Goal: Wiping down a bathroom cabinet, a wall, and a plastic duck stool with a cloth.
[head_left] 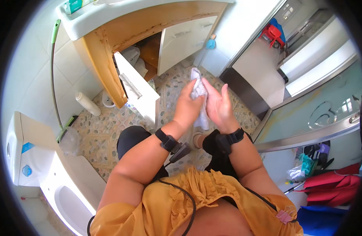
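Observation:
A white, damp-looking cloth hangs bunched between my two hands, its lower end dangling above the floor. My left hand is closed around its middle, the thumb lying across it. Beside it, my right hand is spread with the palm turned toward the left hand and the thumb raised. Its fingertips are at the cloth's edge. Both wrists carry black straps with small devices. Before me is an orange-brown vanity cabinet with one white door swung out and another white door ajar; stored items show inside.
A white toilet stands at the left, near a green-handled broom and a white roll. Pebble-patterned flooring lies below. A framed glass door bounds the right, with red cloth beyond it.

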Action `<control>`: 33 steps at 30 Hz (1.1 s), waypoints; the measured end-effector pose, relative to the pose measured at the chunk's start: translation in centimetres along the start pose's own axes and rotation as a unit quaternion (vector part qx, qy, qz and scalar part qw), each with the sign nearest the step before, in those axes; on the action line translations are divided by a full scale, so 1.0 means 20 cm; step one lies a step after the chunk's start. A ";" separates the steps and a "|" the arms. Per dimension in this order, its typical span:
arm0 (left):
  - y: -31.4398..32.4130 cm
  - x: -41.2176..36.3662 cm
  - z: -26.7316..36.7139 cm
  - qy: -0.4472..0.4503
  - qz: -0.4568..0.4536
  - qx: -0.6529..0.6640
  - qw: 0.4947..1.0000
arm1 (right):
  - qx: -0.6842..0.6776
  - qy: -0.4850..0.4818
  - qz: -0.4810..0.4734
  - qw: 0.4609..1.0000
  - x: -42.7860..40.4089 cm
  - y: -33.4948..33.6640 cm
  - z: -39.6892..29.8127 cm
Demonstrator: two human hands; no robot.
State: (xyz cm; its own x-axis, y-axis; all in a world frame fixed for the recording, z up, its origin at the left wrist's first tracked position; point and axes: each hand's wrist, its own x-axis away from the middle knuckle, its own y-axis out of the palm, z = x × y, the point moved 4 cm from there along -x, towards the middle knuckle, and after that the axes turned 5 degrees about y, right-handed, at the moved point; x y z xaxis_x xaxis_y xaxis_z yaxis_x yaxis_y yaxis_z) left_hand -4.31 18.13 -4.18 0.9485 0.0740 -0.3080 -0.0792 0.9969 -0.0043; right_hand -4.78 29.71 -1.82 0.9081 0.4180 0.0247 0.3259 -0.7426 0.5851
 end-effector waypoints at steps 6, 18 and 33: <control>-0.01 0.03 -0.33 -0.205 0.083 0.079 0.972 | 0.457 -0.027 0.129 0.879 -0.37 -0.06 -0.14; 0.09 -0.07 -0.37 -0.226 0.078 0.116 0.964 | 0.881 -0.327 -0.134 0.315 -1.34 0.22 -0.01; 0.14 -0.03 -0.34 -0.265 0.057 0.208 0.940 | 0.864 -0.300 -0.111 0.388 -0.83 -0.08 -0.25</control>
State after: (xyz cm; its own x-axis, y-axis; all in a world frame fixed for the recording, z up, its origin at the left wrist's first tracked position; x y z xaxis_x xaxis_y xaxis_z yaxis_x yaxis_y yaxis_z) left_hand -7.14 20.66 -10.48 0.9693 0.0751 0.2340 -0.1675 0.8985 0.4057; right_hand -21.68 26.48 0.92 0.5352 0.7604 -0.3678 -0.3688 -0.1815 -0.9116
